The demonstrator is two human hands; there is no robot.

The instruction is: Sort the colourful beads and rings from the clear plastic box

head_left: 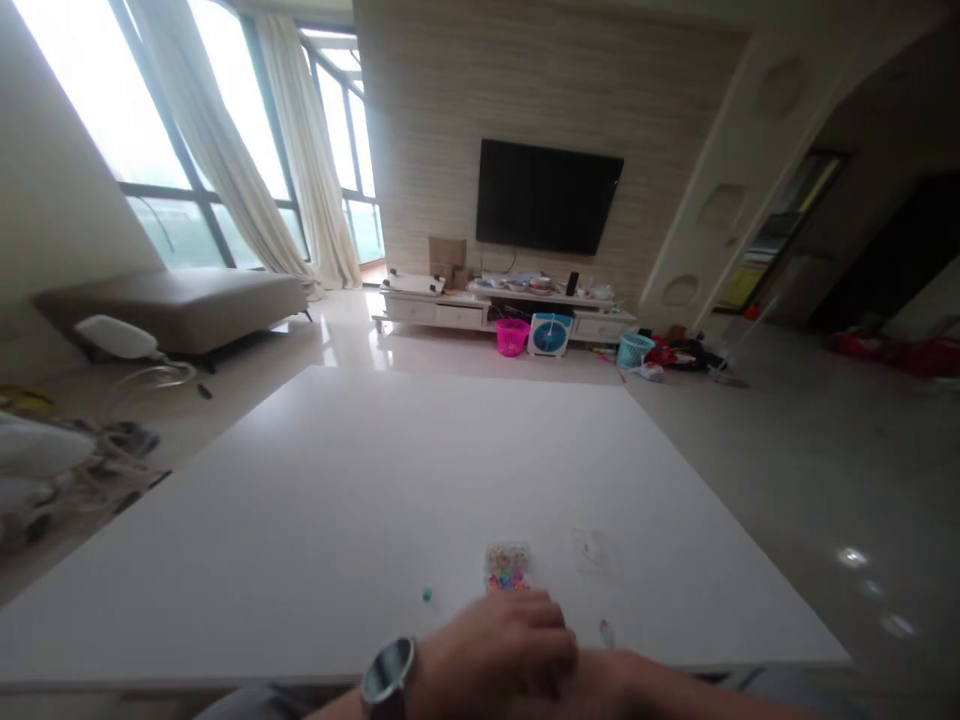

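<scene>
At the table's near edge, my left hand (499, 640) reaches across from the left, a round-faced watch (390, 675) on its wrist. Its fingers are curled, and motion blurs whatever may be in them. My right hand (596, 680) comes in from the right and meets it, overlapped by the left, with its fingers hidden. Just beyond the hands sits a small clear box of multicoloured beads (508, 565), its near side covered by my left hand. A small green piece (427, 594) lies to the left. To the right are a clear plastic bag (592, 548) and a small blurred object (607, 632).
The white table (360, 450) stretches away ahead. Past it stand a low TV cabinet (457, 315), a pink basket (511, 338), a blue-and-white fan (550, 335) and a light-blue basket (635, 349). A padded bench (195, 305) is at the left, by the windows.
</scene>
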